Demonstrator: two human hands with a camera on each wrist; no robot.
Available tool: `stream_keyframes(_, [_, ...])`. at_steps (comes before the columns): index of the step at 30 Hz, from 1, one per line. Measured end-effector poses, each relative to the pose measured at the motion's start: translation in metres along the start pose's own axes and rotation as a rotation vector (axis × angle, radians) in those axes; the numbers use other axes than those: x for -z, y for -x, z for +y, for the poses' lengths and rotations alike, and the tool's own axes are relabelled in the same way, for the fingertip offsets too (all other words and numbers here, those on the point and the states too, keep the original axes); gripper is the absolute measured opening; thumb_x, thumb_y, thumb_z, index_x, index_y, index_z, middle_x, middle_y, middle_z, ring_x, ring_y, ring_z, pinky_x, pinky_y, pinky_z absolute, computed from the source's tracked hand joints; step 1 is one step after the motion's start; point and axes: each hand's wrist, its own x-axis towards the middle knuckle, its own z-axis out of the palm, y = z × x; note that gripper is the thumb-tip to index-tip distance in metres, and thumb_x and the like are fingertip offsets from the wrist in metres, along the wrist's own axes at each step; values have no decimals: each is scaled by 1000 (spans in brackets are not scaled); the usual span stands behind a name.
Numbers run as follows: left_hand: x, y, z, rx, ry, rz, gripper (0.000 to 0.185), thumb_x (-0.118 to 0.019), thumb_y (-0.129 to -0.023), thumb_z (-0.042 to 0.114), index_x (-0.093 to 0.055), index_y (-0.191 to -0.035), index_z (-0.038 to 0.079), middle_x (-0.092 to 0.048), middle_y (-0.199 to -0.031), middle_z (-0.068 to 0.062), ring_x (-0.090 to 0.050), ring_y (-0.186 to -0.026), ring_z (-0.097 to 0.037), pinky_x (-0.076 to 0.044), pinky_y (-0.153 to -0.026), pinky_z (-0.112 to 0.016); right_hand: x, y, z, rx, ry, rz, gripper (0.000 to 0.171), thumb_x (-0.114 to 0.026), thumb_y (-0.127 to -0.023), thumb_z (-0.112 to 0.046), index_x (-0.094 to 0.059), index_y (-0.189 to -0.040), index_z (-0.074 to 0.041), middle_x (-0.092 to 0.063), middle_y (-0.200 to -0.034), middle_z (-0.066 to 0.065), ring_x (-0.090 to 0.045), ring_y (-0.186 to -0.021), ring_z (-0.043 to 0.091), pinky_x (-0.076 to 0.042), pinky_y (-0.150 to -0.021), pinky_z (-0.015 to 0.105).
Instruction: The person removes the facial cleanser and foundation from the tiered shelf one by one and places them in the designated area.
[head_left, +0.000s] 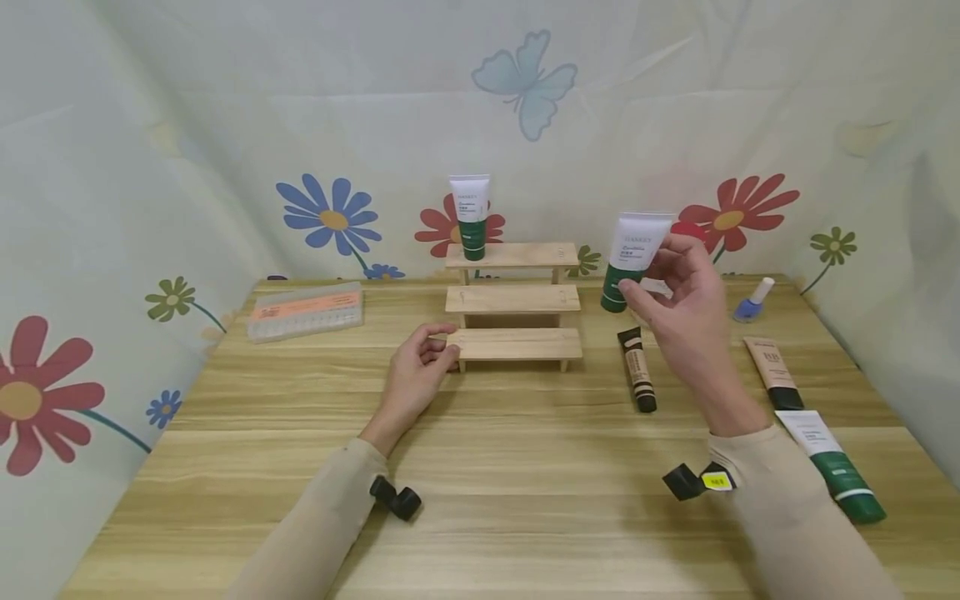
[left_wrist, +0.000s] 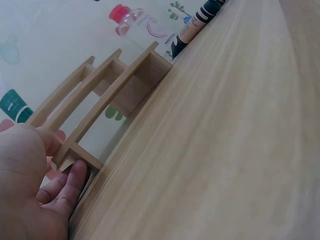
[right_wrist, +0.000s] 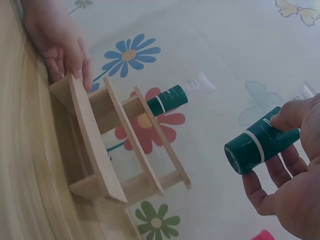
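Green-and-white tube [head_left: 633, 252] is right of the wooden stand [head_left: 517, 341], pinched cap-down by the right hand [head_left: 688, 310]; the left hand [head_left: 416, 368] grips the stand's left end, perhaps to keep it steady.

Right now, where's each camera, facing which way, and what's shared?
Head: on the head, facing forward and down at the three-tier wooden shelf; left hand, right hand and sleeves show.
Left wrist: on that wrist, facing rightward along the shelf; only the left hand shows.
Right wrist: on that wrist, facing forward-left past the held green-and-white squeeze tube toward the shelf; both hands show.
Shared: both wrist views show the shelf and left hand.
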Motion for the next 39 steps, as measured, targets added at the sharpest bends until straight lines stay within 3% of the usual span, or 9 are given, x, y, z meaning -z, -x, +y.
stream_keyframes(7, [0,0,0,-2,0,8,32,-75,-108,16,-73,-140,16,-76,-113,-12,-76,-100,-25,-63,-83,-25,24,14,2,-31,119,24,56,-75,-103,4,-55,-153,-13,-65,-135,0,-61,-119,21,-57,-95,14])
stream_keyframes(13, [3,0,-1,-2,0,7,31,-74,-109,18,-73,-140,17,-76,-113,-12,-76,-100,-25,-64,-83,-26,44,22,9,-57,156,35,58,-73,-105,2,-54,-156,-16,-62,-137,-2,-60,-122,21,-56,-97,13])
stream_keyframes(23, [3,0,-3,-9,-6,-2,32,-74,-109,21,-72,-141,17,-76,-114,-13,-76,-101,-27,-62,-84,-24,75,42,25,-116,269,93,56,-75,-104,1,-54,-154,-16,-62,-132,-8,-60,-118,14,-56,-91,10])
stream_keyframes(33, [2,-2,-3,-13,11,-12,31,-74,-110,20,-72,-141,18,-76,-114,-14,-77,-100,-29,-65,-84,-29,97,73,40,-184,187,125,53,-76,-100,9,-58,-143,-16,-64,-126,-4,-60,-114,12,-54,-92,7])
stream_keyframes(39, [0,-1,-2,-4,12,-12,31,-74,-110,20,-73,-140,18,-76,-112,-14,-77,-99,-28,-64,-84,-29,111,101,43,-260,347,114,48,-77,-104,-1,-57,-142,-21,-64,-125,-13,-61,-113,5,-51,-88,6])
